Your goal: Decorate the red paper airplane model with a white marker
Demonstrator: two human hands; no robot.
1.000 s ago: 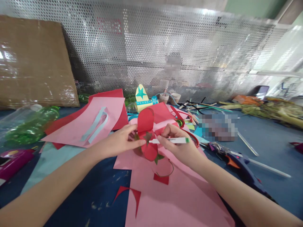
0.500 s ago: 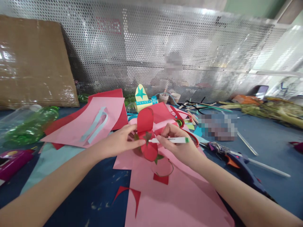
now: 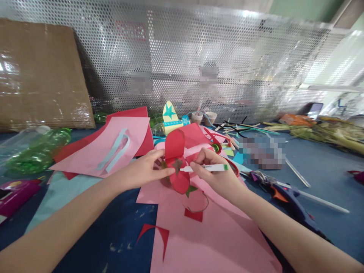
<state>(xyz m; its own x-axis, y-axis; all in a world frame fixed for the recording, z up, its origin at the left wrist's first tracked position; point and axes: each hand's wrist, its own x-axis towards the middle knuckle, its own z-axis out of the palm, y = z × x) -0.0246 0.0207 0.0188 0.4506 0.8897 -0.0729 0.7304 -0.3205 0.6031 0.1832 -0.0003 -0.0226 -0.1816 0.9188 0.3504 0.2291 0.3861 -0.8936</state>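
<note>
My left hand [image 3: 143, 171] pinches a red paper flower [image 3: 175, 163] with looped petals and a green star at its centre, holding it just above a pink paper sheet [image 3: 204, 239]. My right hand [image 3: 212, 172] grips a white marker with a green end [image 3: 207, 168], its tip touching the flower's green centre. Both hands are closed around what they hold. A small green leaf shape sticks out under the flower.
Red and pink paper sheets [image 3: 113, 146] lie to the left, with green plastic bottles [image 3: 34, 151] beyond. A blue glue gun [image 3: 287, 199] lies at right among sticks and strips. A paper rocket [image 3: 170, 117] stands behind. Perforated metal screen and cardboard [image 3: 40, 76] back the table.
The marker's tip has shifted slightly on the flower's centre; both hands otherwise stay in place.
</note>
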